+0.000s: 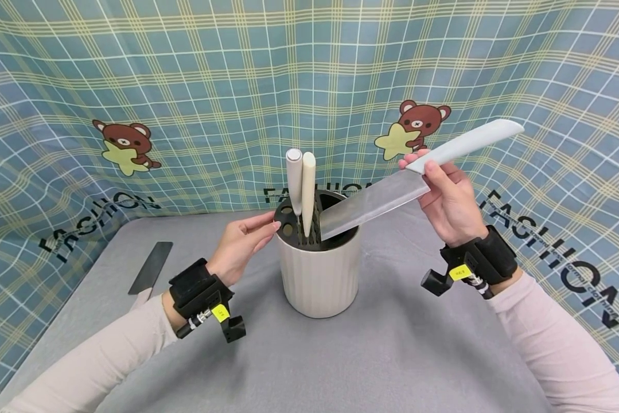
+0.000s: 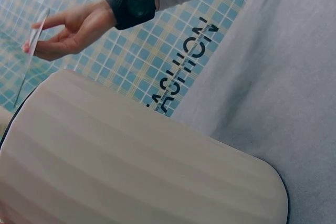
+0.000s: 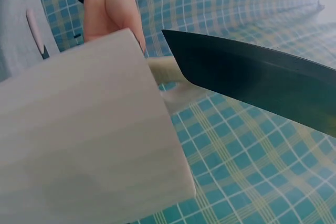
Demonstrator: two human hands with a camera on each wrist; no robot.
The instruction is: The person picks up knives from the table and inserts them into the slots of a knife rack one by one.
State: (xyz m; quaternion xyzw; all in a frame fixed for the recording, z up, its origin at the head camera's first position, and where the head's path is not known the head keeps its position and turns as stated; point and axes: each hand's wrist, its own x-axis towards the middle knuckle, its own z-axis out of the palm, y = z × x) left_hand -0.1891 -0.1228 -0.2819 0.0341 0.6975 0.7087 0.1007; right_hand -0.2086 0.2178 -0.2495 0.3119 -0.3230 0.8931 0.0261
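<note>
A cream ribbed knife holder (image 1: 319, 281) with a black slotted top stands mid-table. Two knives stand in it, one with a whitish handle (image 1: 294, 180), the other with a cream handle (image 1: 308, 189). Beside its left rim is my left hand (image 1: 242, 244), fingers fairly straight and fingertips touching the rim. My right hand (image 1: 448, 198) pinches a broad kitchen knife (image 1: 373, 203) where blade meets pale handle. That blade slants down left, its end over the holder's top in the head view. In the right wrist view, the blade (image 3: 252, 80) shows apart from the holder's wall (image 3: 89, 129).
Another knife with a dark blade (image 1: 152, 267) lies on the grey cloth at the left, its light handle partly hidden behind my left forearm. A checked curtain (image 1: 226, 86) with printed bears surrounds the table. Both wrists wear black camera mounts.
</note>
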